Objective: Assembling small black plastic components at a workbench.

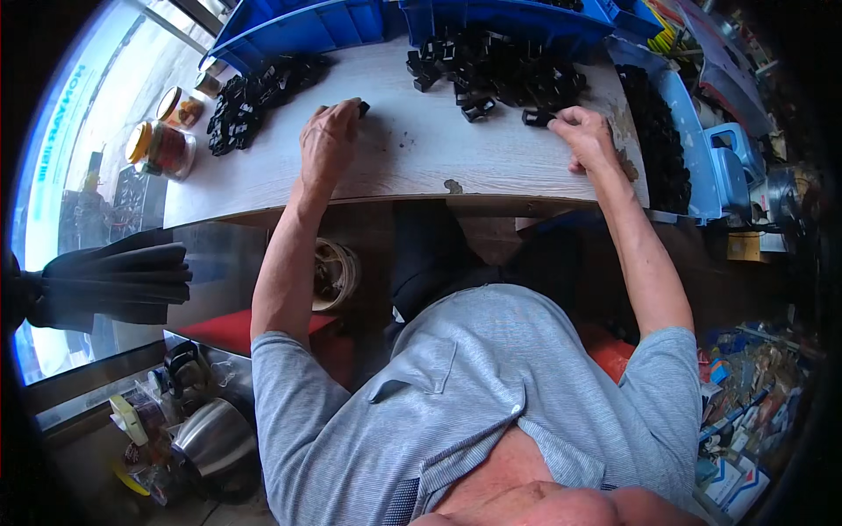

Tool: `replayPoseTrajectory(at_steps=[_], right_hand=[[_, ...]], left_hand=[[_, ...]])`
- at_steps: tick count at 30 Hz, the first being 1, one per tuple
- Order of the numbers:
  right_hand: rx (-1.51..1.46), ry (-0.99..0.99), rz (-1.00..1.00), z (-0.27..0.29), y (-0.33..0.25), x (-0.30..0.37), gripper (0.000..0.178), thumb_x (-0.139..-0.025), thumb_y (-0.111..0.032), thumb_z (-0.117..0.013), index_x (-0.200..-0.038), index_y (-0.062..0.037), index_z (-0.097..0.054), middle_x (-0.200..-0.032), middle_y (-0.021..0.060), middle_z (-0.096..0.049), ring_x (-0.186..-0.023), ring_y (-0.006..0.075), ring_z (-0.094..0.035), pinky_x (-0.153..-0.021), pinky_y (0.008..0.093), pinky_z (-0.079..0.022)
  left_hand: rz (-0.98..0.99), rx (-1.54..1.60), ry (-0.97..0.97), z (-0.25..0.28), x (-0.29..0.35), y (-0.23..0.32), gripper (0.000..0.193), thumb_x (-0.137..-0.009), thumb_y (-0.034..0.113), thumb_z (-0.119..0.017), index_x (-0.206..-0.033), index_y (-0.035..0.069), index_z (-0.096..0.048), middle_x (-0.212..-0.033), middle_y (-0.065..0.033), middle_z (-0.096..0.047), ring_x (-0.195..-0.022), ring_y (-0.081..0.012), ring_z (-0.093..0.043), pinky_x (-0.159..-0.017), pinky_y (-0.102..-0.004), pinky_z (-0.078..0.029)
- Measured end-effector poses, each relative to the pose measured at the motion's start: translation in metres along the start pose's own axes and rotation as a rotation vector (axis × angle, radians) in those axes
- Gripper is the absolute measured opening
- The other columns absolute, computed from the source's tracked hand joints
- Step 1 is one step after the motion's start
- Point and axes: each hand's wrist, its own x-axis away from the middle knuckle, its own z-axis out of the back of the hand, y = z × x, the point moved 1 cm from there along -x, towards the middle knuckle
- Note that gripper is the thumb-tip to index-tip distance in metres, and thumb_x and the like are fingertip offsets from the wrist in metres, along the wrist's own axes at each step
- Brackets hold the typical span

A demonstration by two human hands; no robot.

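My left hand [328,140] is closed above the left-centre of the pale wooden table [412,171]. A small black plastic part [363,109] pokes out from between its fingertips, mostly covered by them. To the right, my right hand [586,140] pinches the end of another black plastic part [537,117] between thumb and finger. This piece is beside a large heap of similar black parts [500,70]. One loose black part [478,109] lies at the heap's front edge. A second pile of black parts [254,101] spreads over the table's left side.
Two blue bins [307,31] [517,22] stand along the far edge. Lidded jars [162,149] line the left edge by the window. At the right, a light-blue crate [693,131] holds more black parts. Below the table is a bucket [335,273]; a metal kettle [215,438] sits lower left.
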Motion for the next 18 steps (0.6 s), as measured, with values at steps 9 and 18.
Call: replayPoseTrajectory(at_steps=[9, 18], right_hand=[[-0.260, -0.058, -0.037, 0.005, 0.001, 0.017, 0.031, -0.084, -0.026, -0.077, -0.108, -0.0080, -0.068, -0.067, 0.0015, -0.060, -0.040, 0.0085, -0.047, -0.040, 0.0242, -0.044], [-0.166, -0.210, 0.121, 0.006, -0.001, 0.022, 0.040, -0.083, -0.014, -0.078, -0.120, -0.0050, -0.065, -0.071, 0.0035, -0.063, -0.040, 0.0085, -0.048, -0.037, 0.0237, -0.045]], left_hand=[[-0.078, -0.097, 0.080, 0.004, 0.026, 0.013, 0.029, -0.093, 0.010, -0.064, -0.122, 0.007, -0.066, -0.109, -0.0154, -0.072, -0.103, -0.0343, -0.065, -0.091, -0.0425, -0.052], [-0.112, 0.249, 0.117, -0.013, 0.031, 0.070, 0.032, -0.090, 0.004, -0.068, -0.122, 0.006, -0.065, -0.100, -0.0133, -0.071, -0.085, -0.0298, -0.066, -0.077, -0.0396, -0.054]])
